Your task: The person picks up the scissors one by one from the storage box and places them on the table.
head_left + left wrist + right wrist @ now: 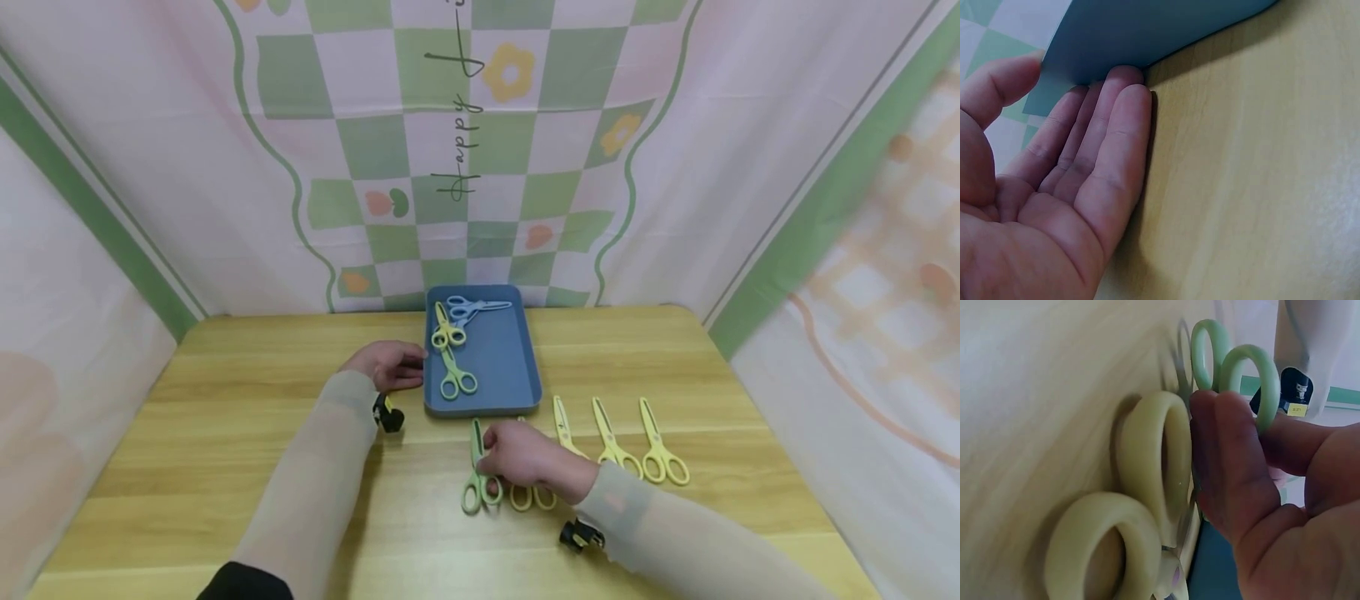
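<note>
Four yellow scissors (656, 441) remain outside the blue tray (498, 362) already holding other scissors (449, 363), your right fingers (1235, 450) pinching green scissors (1266, 378) before it, left fingers (1124, 137) loosely touching it.

Tray (501, 358) looks like plastic, smooth and matt; yellow scissors (656, 447) and green scissors (1270, 387) also plastic-looking at the handles, smooth, faint sheen. Tabletop (225, 433) wood-grained, smooth, lightly glossy. Backdrop (697, 167) printed cloth, softly creased; sleeves (303, 483) thin matt fabric.
</note>
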`<state>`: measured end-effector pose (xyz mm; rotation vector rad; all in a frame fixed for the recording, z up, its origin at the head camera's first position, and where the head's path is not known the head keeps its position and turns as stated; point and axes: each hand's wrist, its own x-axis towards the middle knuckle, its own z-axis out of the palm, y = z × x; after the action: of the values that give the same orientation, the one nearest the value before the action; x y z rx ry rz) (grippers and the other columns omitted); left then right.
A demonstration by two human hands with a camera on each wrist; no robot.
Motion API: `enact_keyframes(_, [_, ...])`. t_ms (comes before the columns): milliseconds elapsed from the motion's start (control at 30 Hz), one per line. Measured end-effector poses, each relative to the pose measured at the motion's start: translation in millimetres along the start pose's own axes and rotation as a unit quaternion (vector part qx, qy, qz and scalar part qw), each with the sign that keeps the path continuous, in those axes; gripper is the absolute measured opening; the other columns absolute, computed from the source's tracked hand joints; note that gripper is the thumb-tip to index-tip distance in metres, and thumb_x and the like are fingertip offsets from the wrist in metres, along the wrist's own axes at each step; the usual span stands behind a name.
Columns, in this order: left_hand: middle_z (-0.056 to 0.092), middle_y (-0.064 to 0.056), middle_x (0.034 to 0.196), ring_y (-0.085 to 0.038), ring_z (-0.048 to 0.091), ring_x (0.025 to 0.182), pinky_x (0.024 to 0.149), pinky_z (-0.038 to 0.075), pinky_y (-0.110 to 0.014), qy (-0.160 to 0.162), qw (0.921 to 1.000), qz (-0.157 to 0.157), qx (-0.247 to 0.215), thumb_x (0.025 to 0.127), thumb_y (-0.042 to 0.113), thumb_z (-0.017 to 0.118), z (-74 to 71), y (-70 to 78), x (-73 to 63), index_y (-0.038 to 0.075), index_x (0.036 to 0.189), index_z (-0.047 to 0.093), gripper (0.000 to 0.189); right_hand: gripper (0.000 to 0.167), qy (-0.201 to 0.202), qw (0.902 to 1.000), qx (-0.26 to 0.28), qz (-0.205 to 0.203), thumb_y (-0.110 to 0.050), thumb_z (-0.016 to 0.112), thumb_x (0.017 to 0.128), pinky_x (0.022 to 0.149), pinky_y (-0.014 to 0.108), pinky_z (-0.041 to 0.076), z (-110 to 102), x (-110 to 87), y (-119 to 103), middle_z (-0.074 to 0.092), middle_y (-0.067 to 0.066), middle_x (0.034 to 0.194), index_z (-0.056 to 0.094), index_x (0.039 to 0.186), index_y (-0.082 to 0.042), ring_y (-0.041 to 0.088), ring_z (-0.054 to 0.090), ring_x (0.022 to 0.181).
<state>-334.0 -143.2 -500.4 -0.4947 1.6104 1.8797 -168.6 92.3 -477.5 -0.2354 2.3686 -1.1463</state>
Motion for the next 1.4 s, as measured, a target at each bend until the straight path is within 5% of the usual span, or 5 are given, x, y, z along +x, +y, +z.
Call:
enact_keyframes(467, [0.063, -0.017, 0.122, -0.029, 0.063, 0.104, 0.086, 0.057, -0.038, 0.003, 1.0, -0.001, 0.0, 0.089, 0.005, 0.071, -0.4, -0.3, 0.2, -0.002, 0.127, 0.058, 0.041, 0.048, 0.035, 0.9874, -0.146, -0.05, -0.012, 0.078, 0.082, 0.062, 0.034, 0.053, 1, 3.0, -1, 0.06, 0.004, 0.084, 0.054, 0.12, 0.005, 0.016, 0.056, 0.066])
enact_keyframes(733, [0.062, -0.017, 0.123, -0.029, 0.063, 0.105, 0.089, 0.056, -0.039, 0.002, 1.0, -0.002, -0.001, 0.09, 0.005, 0.07, 0.9, -0.6, -1.0, -0.002, 0.127, 0.058, 0.04, 0.036, 0.036, 0.9758, -0.201, -0.079, -0.013, 0.075, 0.084, 0.053, 0.029, 0.05, 1, 2.9, -3, 0.057, -0.004, 0.072, 0.057, 0.113, -0.002, 0.012, 0.054, 0.057])
enact_keyframes(967, [0.062, -0.017, 0.123, -0.029, 0.063, 0.105, 0.09, 0.056, -0.039, 0.003, 1.0, -0.004, -0.003, 0.089, 0.005, 0.07, 1.0, 0.2, -1.6, -0.002, 0.127, 0.058, 0.04, 0.032, 0.041, 0.9593, -0.258, -0.106, -0.018, 0.077, 0.083, 0.063, 0.03, 0.052, 0, 5.3, -3, 0.058, -0.008, 0.07, 0.064, 0.109, -0.004, 0.009, 0.053, 0.06])
enact_keyframes(1400, [0.063, -0.016, 0.122, -0.028, 0.063, 0.104, 0.087, 0.057, -0.038, 0.005, 1.0, -0.004, -0.001, 0.089, 0.006, 0.071, 0.4, -0.1, -1.0, -0.001, 0.127, 0.059, 0.04, 0.019, 0.048, 0.9446, -0.301, -0.122, -0.016, 0.078, 0.08, 0.065, 0.033, 0.053, -2, 10.8, 0, 0.06, -0.005, 0.074, 0.064, 0.092, -0.01, 0.014, 0.057, 0.068])
